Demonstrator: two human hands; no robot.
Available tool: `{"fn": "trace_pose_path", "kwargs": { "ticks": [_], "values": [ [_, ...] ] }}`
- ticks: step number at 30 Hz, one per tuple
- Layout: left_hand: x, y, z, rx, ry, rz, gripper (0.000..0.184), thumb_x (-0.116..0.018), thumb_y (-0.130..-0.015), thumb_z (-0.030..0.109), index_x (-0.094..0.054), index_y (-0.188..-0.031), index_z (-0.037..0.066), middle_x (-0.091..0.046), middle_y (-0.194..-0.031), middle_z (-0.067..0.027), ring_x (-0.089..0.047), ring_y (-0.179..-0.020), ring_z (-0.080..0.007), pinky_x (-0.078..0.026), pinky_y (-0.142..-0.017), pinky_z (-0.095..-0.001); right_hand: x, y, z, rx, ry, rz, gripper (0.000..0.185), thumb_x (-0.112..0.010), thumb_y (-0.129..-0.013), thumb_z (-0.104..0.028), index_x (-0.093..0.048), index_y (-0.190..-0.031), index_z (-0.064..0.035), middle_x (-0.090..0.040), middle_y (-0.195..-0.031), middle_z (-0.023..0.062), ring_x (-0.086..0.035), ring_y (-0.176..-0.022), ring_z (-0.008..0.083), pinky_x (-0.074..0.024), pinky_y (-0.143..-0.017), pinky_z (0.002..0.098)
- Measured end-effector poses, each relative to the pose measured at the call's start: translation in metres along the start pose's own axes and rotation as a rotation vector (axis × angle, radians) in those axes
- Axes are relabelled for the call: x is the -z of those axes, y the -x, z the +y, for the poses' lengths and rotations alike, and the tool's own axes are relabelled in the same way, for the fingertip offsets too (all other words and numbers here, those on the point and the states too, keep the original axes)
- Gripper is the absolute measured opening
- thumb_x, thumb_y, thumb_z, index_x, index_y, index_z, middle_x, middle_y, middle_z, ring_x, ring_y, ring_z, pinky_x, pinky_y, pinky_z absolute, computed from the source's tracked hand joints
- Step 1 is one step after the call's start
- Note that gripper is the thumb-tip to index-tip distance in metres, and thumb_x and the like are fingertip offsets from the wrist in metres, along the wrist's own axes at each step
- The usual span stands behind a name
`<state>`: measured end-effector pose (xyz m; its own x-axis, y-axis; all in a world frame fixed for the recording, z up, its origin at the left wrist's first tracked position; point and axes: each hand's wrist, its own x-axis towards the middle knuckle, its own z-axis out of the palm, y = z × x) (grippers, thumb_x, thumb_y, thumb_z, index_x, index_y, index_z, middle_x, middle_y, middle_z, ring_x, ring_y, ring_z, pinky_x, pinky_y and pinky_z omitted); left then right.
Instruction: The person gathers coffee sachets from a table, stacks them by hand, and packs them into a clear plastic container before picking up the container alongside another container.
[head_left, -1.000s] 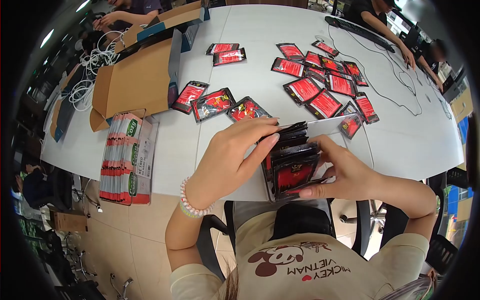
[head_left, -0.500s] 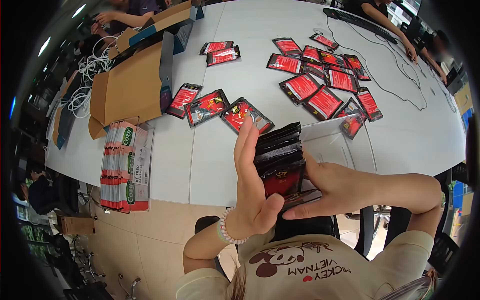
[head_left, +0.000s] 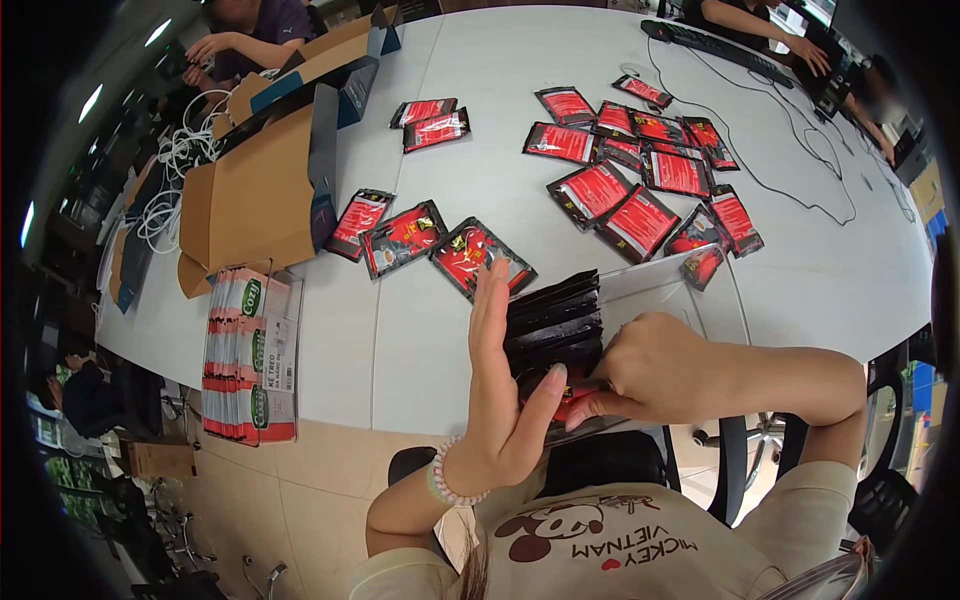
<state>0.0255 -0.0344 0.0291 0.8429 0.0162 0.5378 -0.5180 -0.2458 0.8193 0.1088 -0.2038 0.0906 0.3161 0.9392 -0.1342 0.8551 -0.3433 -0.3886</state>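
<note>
In the head view, the clear box (head_left: 735, 290) stands at the table's (head_left: 820, 300) near edge, white tabletop showing on both sides. Black-and-red packets (head_left: 553, 310) stand packed in its left part; Cozy sachets (head_left: 230, 350) fill another box. The left hand (head_left: 495, 390) is open, flat along the packets, its thumb now lowered over the front. The right hand (head_left: 645, 375) has curled more; its grip is hidden.
</note>
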Motion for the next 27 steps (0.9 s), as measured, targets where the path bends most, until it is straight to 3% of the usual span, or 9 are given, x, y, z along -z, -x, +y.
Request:
{"fn": "trace_pose_path", "kwargs": {
  "ticks": [2,7,13,17,19,21,23,24,27],
  "values": [
    [0.001,-0.001,0.000,-0.001,0.011,-0.012,0.072,-0.051,-0.085,0.000,-0.010,-0.143,-0.012,-0.013,-0.150,-0.0298,-0.010,-0.142,-0.0413,-0.006,-0.114,-0.0476,0.000,0.002,-0.003,-0.016,0.052,0.009,0.061,-0.055,-0.085,-0.056,-0.062,-0.056,-0.0021,-0.055,-0.050,0.0156,-0.060,-0.053,0.0353,-0.0469,-0.050,0.0423],
    [0.003,-0.003,0.005,0.091,0.167,-0.015,0.064,-0.048,-0.091,0.003,-0.014,-0.144,-0.005,-0.033,-0.138,-0.0228,-0.039,-0.128,-0.0288,-0.033,-0.105,-0.0388,0.002,0.005,0.004,-0.068,0.139,0.012,0.072,-0.048,-0.082,-0.067,-0.063,-0.057,-0.0010,-0.056,-0.050,0.0155,-0.061,-0.050,0.0345,-0.0474,-0.047,0.0422],
    [0.017,-0.005,-0.001,0.194,0.258,-0.082,0.059,-0.049,-0.093,0.009,-0.020,-0.143,-0.004,-0.037,-0.136,-0.0208,-0.037,-0.129,-0.0267,-0.030,-0.108,-0.0390,0.011,0.011,0.011,-0.078,0.186,0.076,0.082,-0.044,-0.078,-0.076,-0.061,-0.052,-0.0003,-0.053,-0.047,0.0155,-0.056,-0.042,0.0339,-0.0449,-0.044,0.0405],
    [0.047,-0.031,-0.006,0.294,0.337,-0.136,0.052,-0.042,-0.098,0.026,-0.027,-0.141,0.000,-0.044,-0.134,-0.0164,-0.048,-0.120,-0.0240,-0.035,-0.102,-0.0374,0.045,0.017,0.050,0.003,-0.187,0.416,0.064,-0.065,-0.077,-0.060,-0.062,-0.053,-0.0011,-0.049,-0.044,0.0090,-0.052,-0.041,0.0252,-0.0409,-0.043,0.0338],
    [0.056,-0.057,-0.010,0.432,0.422,-0.100,0.050,-0.033,-0.101,0.036,-0.033,-0.139,0.003,-0.049,-0.132,-0.0127,-0.058,-0.107,-0.0210,-0.041,-0.094,-0.0333,0.066,0.007,0.062,-0.348,-0.389,0.468,0.035,-0.077,-0.077,-0.033,-0.067,-0.065,-0.0010,-0.047,-0.044,0.0037,-0.047,-0.042,0.0146,-0.0364,-0.043,0.0303],
    [0.060,-0.089,-0.028,0.543,0.470,-0.163,0.050,-0.034,-0.101,0.036,-0.037,-0.137,0.003,-0.051,-0.130,-0.0126,-0.058,-0.106,-0.0199,-0.043,-0.092,-0.0319,0.057,-0.014,0.111,-0.355,-0.198,0.536,0.032,-0.078,-0.075,-0.031,-0.069,-0.081,-0.0014,-0.055,-0.056,0.0037,-0.053,-0.050,0.0128,-0.0420,-0.048,0.0286],
    [0.058,-0.107,-0.049,0.640,0.507,-0.226,0.049,-0.036,-0.100,0.037,-0.040,-0.135,0.002,-0.054,-0.128,-0.0124,-0.058,-0.105,-0.0188,-0.045,-0.089,-0.0306,0.039,-0.033,0.148,-0.181,-0.018,0.555,0.052,-0.081,-0.069,-0.037,-0.065,-0.105,-0.0020,-0.062,-0.081,0.0093,-0.062,-0.073,0.0202,-0.0493,-0.063,0.0317],
    [0.050,-0.116,-0.062,0.646,0.441,-0.226,0.046,-0.036,-0.101,0.035,-0.042,-0.133,0.002,-0.055,-0.126,-0.0117,-0.058,-0.104,-0.0180,-0.045,-0.089,-0.0304,0.028,-0.039,0.162,-0.221,0.117,0.463,0.078,-0.082,-0.062,-0.044,-0.055,-0.123,-0.0038,-0.057,-0.109,0.0137,-0.059,-0.098,0.0275,-0.0488,-0.079,0.0367],
    [0.025,-0.131,-0.104,0.586,0.346,-0.253,0.038,-0.040,-0.101,0.028,-0.046,-0.128,0.003,-0.057,-0.119,-0.0094,-0.057,-0.101,-0.0149,-0.048,-0.086,-0.0292,0.032,-0.054,0.165,-0.327,0.061,0.332,0.091,-0.083,-0.057,-0.048,-0.050,-0.130,-0.0062,-0.051,-0.120,0.0157,-0.055,-0.107,0.0317,-0.0466,-0.087,0.0386]
  ]
}}
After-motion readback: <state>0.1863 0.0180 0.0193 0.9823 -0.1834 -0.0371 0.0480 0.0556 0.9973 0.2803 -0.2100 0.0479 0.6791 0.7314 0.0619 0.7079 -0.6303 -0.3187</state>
